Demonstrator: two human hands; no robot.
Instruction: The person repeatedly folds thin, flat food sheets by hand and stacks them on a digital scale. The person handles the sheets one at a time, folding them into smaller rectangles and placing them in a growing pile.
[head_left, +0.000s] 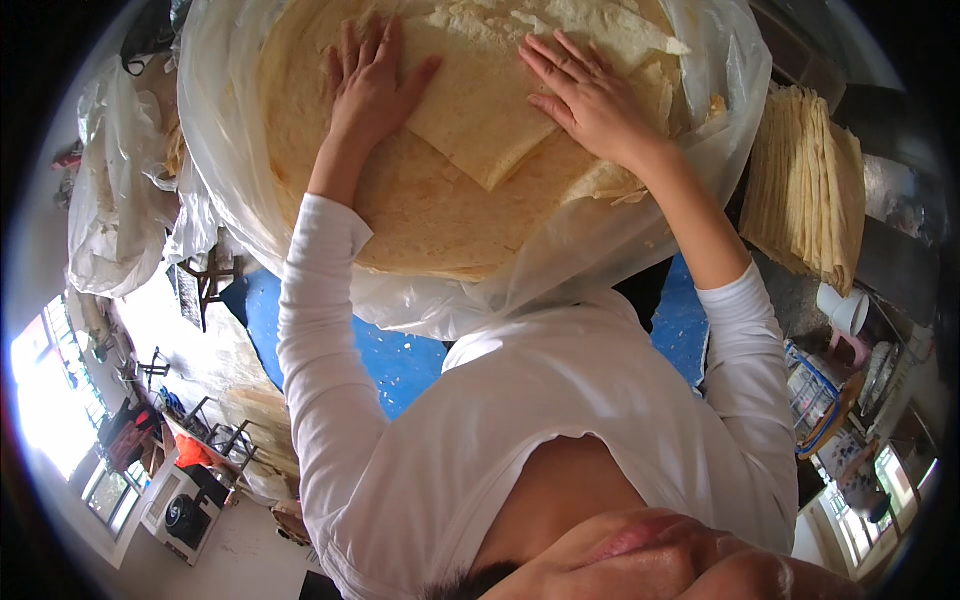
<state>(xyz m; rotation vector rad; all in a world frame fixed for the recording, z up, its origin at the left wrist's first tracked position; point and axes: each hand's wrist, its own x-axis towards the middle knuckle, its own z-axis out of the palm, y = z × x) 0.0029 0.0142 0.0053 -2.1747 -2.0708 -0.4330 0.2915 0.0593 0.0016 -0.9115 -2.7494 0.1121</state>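
A broad stack of thin, round flatbread sheets (420, 217) lies before me inside a clear plastic bag (225, 150), its mouth spread around them. On top is a folded sheet (480, 127), one corner pointing toward me. My left hand (371, 94) rests palm down on the stack at the folded sheet's left edge, fingers spread. Flat on the right part of the folded sheet lies my right hand (592, 101), its fingers slightly apart. Torn, crumpled flatbread pieces (600, 26) lie beyond the hands. Neither hand grips anything.
To the right stands a pile of folded flatbread sheets (806, 180), with white cups (844, 307) near it. Another plastic bag (112, 187) is at the left. Blue sheeting (397, 360) lies below the stack. A person (855, 472) is at the far right.
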